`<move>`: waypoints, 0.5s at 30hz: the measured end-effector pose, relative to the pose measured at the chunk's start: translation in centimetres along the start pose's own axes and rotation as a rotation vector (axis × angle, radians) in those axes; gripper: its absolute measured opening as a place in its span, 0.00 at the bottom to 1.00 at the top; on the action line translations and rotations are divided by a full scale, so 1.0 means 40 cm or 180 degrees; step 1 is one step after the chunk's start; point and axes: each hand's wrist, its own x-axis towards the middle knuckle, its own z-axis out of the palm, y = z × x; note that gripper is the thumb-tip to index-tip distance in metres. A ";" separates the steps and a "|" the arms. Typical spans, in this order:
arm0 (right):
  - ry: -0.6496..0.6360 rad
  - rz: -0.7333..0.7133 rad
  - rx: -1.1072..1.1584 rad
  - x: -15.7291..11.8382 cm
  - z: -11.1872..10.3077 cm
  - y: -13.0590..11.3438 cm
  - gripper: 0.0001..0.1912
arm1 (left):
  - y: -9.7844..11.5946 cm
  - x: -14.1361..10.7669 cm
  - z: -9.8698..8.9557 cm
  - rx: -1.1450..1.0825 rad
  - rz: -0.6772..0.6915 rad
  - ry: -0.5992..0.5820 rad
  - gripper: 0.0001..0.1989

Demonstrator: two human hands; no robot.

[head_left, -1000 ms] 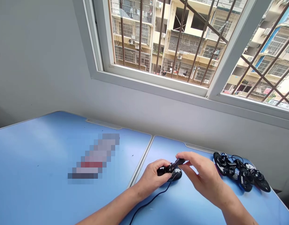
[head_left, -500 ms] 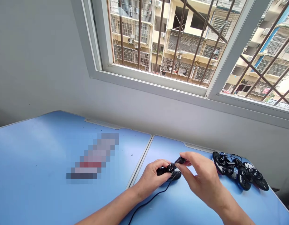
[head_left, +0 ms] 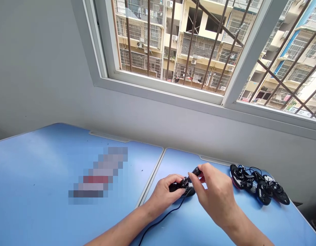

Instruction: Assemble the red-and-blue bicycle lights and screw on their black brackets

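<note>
A black device (head_left: pixel 190 191) with a thin black cable (head_left: pixel 164 218) rests on the blue table. My left hand (head_left: pixel 165 190) is closed around its left part, thumb in front and fingers behind. Between the thumb and fingers of my right hand (head_left: pixel 214 191) is a short black tool-like piece (head_left: pixel 196 171), its lower end at the top of the device by my left fingertips. The exact contact point is too small to tell.
A pile of black devices with cables (head_left: pixel 259 184) lies at the table's right back edge. A blurred, pixelated patch (head_left: pixel 99 174) covers something on the left table (head_left: pixel 45 164). A seam divides the two tabletops. Behind them stand a wall and a barred window (head_left: pixel 158 87).
The whole view has shifted slightly. My right hand has turned a little around the black piece; my left hand keeps its hold on the device.
</note>
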 end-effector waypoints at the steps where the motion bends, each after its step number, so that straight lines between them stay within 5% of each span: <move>1: 0.0014 0.0014 -0.0025 0.000 0.001 -0.001 0.08 | -0.001 0.000 0.000 0.0002 0.0006 -0.0004 0.05; 8: -0.0207 0.0163 0.0375 0.000 0.005 0.007 0.04 | 0.006 -0.003 0.002 0.0087 -0.0034 -0.0041 0.04; 15: -0.0739 -0.0244 0.1225 0.012 -0.011 0.042 0.05 | 0.015 -0.001 0.000 0.0047 -0.0010 -0.0145 0.06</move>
